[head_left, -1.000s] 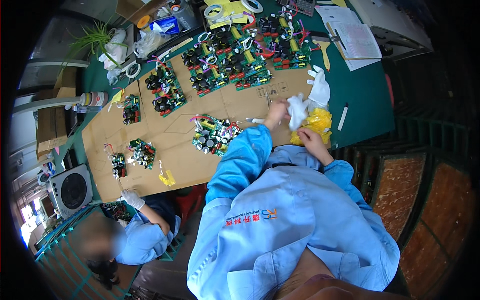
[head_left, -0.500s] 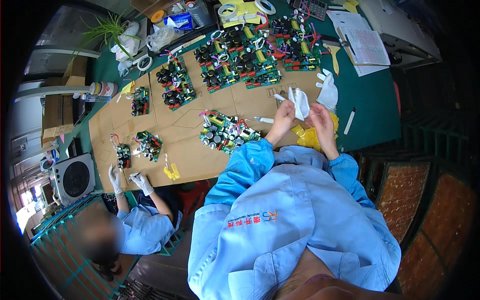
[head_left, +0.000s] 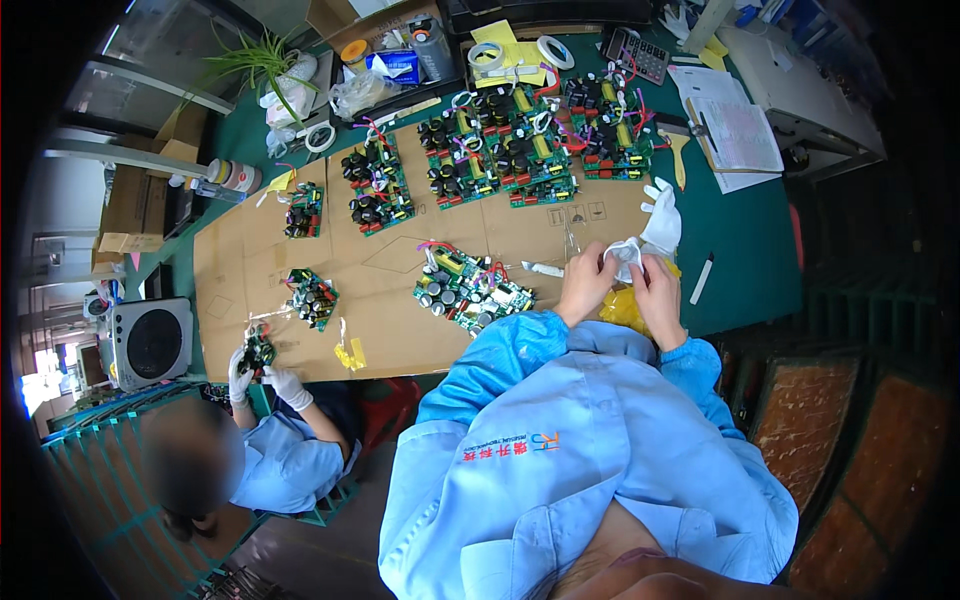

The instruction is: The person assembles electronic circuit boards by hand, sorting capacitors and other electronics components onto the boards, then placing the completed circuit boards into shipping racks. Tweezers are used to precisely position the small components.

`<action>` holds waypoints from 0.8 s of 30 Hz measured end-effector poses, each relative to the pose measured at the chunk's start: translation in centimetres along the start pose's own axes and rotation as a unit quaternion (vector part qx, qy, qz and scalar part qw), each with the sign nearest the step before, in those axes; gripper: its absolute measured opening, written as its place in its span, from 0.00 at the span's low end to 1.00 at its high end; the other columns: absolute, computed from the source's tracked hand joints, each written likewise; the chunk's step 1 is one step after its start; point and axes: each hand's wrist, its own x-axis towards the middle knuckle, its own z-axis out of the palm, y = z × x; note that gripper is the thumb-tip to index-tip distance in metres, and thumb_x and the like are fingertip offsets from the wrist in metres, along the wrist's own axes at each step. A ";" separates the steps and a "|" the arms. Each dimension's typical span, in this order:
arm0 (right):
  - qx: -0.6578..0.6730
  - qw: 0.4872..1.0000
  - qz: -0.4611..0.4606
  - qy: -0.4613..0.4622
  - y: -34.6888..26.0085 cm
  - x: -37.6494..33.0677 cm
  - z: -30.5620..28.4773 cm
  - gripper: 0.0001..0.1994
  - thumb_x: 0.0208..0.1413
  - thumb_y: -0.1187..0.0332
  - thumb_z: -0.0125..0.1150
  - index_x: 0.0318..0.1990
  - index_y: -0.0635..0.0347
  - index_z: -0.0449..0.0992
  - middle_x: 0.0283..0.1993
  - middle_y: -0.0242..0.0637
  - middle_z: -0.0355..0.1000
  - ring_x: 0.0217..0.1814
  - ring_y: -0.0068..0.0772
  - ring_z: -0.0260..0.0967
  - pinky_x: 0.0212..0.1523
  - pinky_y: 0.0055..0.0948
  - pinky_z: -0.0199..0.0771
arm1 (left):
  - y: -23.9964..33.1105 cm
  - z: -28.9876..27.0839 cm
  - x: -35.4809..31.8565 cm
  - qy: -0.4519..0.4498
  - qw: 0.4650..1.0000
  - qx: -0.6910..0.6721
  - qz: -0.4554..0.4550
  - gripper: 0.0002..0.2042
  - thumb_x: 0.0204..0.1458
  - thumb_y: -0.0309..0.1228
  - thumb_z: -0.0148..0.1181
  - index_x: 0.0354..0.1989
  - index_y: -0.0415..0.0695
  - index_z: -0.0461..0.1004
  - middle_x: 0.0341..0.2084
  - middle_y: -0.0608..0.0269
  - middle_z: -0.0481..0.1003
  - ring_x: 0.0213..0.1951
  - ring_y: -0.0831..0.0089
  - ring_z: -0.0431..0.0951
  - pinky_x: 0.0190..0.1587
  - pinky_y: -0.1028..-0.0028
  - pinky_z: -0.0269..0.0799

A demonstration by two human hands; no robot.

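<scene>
A white glove (head_left: pixel 626 256) is stretched between my bare hands at the right part of the cardboard. My left hand (head_left: pixel 588 283) pinches one side of its cuff, and my right hand (head_left: pixel 658 300) grips the other side. Just beyond them a second white glove (head_left: pixel 662 222) lies with its fingers pointing away from me. Yellow plastic film or tape (head_left: pixel 622 309) shows under my hands. Left of my left hand are a white-handled tool (head_left: pixel 543 268) and a group of green circuit boards (head_left: pixel 470 290) with capacitors and wires.
More circuit boards (head_left: pixel 500 150) stand in rows along the far side of the cardboard sheet (head_left: pixel 380 285). At the left a gloved co-worker (head_left: pixel 290 440) holds a small board (head_left: pixel 258 350). A marker (head_left: pixel 702 278), a brush (head_left: pixel 679 160) and a clipboard (head_left: pixel 738 135) lie to the right.
My hands have lowered the glove slightly and now spread its cuff. The co-worker has picked up a small board that was lying on the cardboard. The whole view has shifted slightly.
</scene>
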 end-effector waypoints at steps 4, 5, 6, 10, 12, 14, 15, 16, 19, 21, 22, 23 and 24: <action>0.002 0.980 -0.124 0.157 -2.2 -0.2 -1.0 0.09 0.60 0.70 0.57 0.41 0.69 0.73 0.40 0.48 0.71 0.41 0.50 0.71 0.42 0.39 0.72 | 1.5 -0.2 -0.1 -0.032 0.998 0.042 0.022 0.10 0.57 0.33 0.54 0.31 0.39 0.71 0.25 0.40 0.75 0.29 0.41 0.76 0.31 0.48 0.70; 0.042 0.984 -0.117 0.125 -2.8 -0.4 -1.0 0.09 0.62 0.69 0.56 0.41 0.67 0.74 0.40 0.47 0.72 0.41 0.45 0.72 0.42 0.36 0.72 | 1.5 0.0 -0.3 -0.007 0.996 0.051 0.072 0.09 0.57 0.33 0.54 0.32 0.39 0.72 0.23 0.42 0.75 0.28 0.42 0.76 0.30 0.50 0.71; 0.084 0.986 -0.113 0.089 -3.4 -0.4 -0.7 0.09 0.64 0.68 0.56 0.41 0.66 0.75 0.40 0.46 0.73 0.41 0.40 0.72 0.43 0.32 0.72 | 1.3 0.1 -0.4 0.021 0.991 0.063 0.119 0.09 0.57 0.33 0.55 0.34 0.39 0.73 0.20 0.44 0.74 0.26 0.42 0.76 0.29 0.52 0.71; 0.249 0.962 0.083 -0.071 3.1 -0.4 2.8 0.20 0.70 0.56 0.47 0.42 0.66 0.78 0.39 0.42 0.77 0.44 0.30 0.72 0.43 0.30 0.71 | 0.3 1.4 -2.3 0.012 0.966 0.096 0.241 0.08 0.47 0.29 0.58 0.35 0.42 0.77 0.31 0.51 0.77 0.34 0.51 0.78 0.35 0.58 0.75; 0.463 0.853 0.211 -0.117 7.8 -0.5 3.9 0.22 0.69 0.53 0.48 0.60 0.59 0.72 0.56 0.35 0.73 0.53 0.27 0.70 0.52 0.28 0.71 | -1.9 3.5 -2.5 -0.041 0.924 0.212 0.315 0.08 0.43 0.28 0.58 0.32 0.42 0.77 0.28 0.55 0.76 0.33 0.56 0.79 0.37 0.61 0.75; 0.605 0.713 0.305 -0.183 9.0 -0.2 1.3 0.27 0.69 0.50 0.44 0.67 0.58 0.63 0.62 0.34 0.68 0.63 0.28 0.66 0.62 0.33 0.68 | 0.7 3.1 -3.4 -0.130 0.926 0.140 0.326 0.06 0.46 0.31 0.57 0.28 0.43 0.74 0.25 0.53 0.76 0.31 0.55 0.78 0.34 0.60 0.75; 0.609 0.696 0.323 -0.202 8.2 0.3 0.2 0.27 0.69 0.51 0.44 0.68 0.59 0.61 0.65 0.34 0.66 0.64 0.31 0.66 0.64 0.33 0.66 | 0.6 3.3 -3.7 -0.128 0.933 0.103 0.321 0.07 0.47 0.32 0.57 0.28 0.41 0.74 0.24 0.52 0.75 0.30 0.53 0.78 0.33 0.58 0.74; 0.643 0.671 0.294 -0.223 6.1 0.6 -0.2 0.28 0.68 0.50 0.46 0.68 0.60 0.60 0.67 0.37 0.63 0.65 0.34 0.66 0.66 0.34 0.64 | 1.0 2.9 -3.9 -0.140 0.938 0.079 0.308 0.07 0.49 0.31 0.56 0.27 0.41 0.74 0.24 0.52 0.75 0.30 0.51 0.77 0.32 0.56 0.73; 0.668 0.628 0.283 -0.283 6.6 1.3 1.3 0.23 0.68 0.55 0.45 0.62 0.62 0.66 0.63 0.40 0.65 0.64 0.37 0.65 0.64 0.36 0.65 | 1.2 1.1 -4.2 -0.059 0.973 0.032 0.220 0.07 0.51 0.30 0.53 0.27 0.38 0.72 0.22 0.48 0.73 0.28 0.47 0.76 0.30 0.54 0.70; 0.673 0.617 0.245 -0.326 7.9 2.2 2.9 0.22 0.68 0.56 0.44 0.60 0.62 0.67 0.61 0.41 0.67 0.63 0.37 0.65 0.63 0.37 0.66 | 0.9 0.6 -3.7 0.004 0.995 -0.009 0.101 0.08 0.51 0.29 0.52 0.28 0.36 0.70 0.20 0.45 0.72 0.27 0.45 0.75 0.29 0.54 0.68; 0.671 0.629 0.225 -0.322 8.4 2.5 3.6 0.21 0.67 0.58 0.44 0.59 0.63 0.67 0.60 0.41 0.67 0.63 0.36 0.64 0.62 0.36 0.66 | 0.9 0.3 -3.5 0.012 0.994 -0.007 0.104 0.08 0.51 0.29 0.52 0.28 0.36 0.70 0.20 0.45 0.72 0.27 0.45 0.75 0.29 0.54 0.68; 0.671 0.638 0.211 -0.314 9.0 2.4 4.5 0.20 0.66 0.60 0.45 0.59 0.64 0.66 0.58 0.42 0.67 0.63 0.35 0.64 0.61 0.36 0.66 | 1.0 -0.3 -3.3 0.028 0.992 -0.016 0.118 0.08 0.51 0.29 0.52 0.28 0.35 0.70 0.21 0.44 0.72 0.27 0.45 0.74 0.30 0.54 0.68; 0.669 0.638 0.211 -0.316 11.0 1.8 5.6 0.20 0.66 0.60 0.45 0.59 0.64 0.66 0.58 0.42 0.67 0.63 0.35 0.64 0.61 0.36 0.66 | 1.1 -0.8 -3.2 0.043 0.990 -0.026 0.133 0.08 0.51 0.29 0.52 0.27 0.35 0.71 0.21 0.44 0.73 0.27 0.45 0.74 0.30 0.54 0.69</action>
